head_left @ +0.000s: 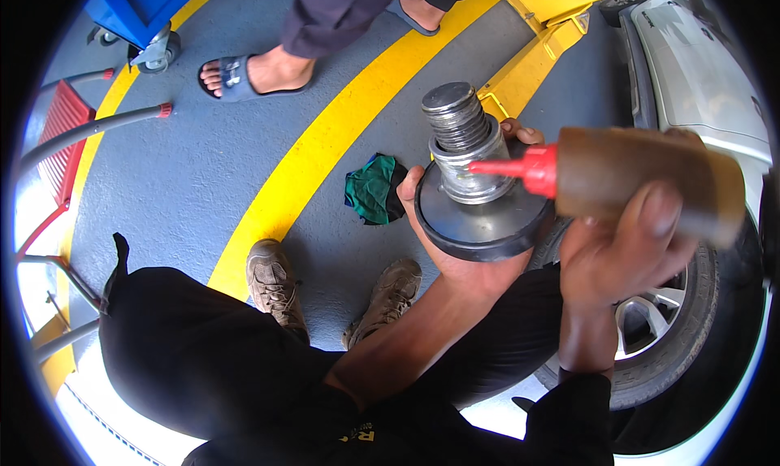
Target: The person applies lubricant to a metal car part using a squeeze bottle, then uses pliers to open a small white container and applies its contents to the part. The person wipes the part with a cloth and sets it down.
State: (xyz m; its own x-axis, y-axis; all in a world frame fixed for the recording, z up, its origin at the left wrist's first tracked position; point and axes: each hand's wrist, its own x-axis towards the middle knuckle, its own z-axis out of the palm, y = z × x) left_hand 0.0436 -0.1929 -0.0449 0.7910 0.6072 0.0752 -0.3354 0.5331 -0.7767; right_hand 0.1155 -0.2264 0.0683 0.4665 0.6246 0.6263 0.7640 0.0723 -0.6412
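My left hand (471, 275) is closed around a lift pad (475, 226) from below. The pad is a round metal disc with a black rubber rim, and a thick threaded metal stem (457, 121) stands up from it, tilted slightly left. In my right hand (621, 259) is a brown squeeze bottle (626, 169), lying nearly level and blurred. Its red nozzle (520, 168) points left, and the tip overlaps the metal collar at the stem's foot. Whether it touches, I cannot tell.
A dark green cloth (374, 190) lies on the grey floor. Beyond it, a person's sandalled foot (276, 69) stands near a blue wheeled cart (142, 11). A yellow lift arm (532, 60) reaches in at upper right. A white car (699, 76) and a wheel (695, 328) are at right.
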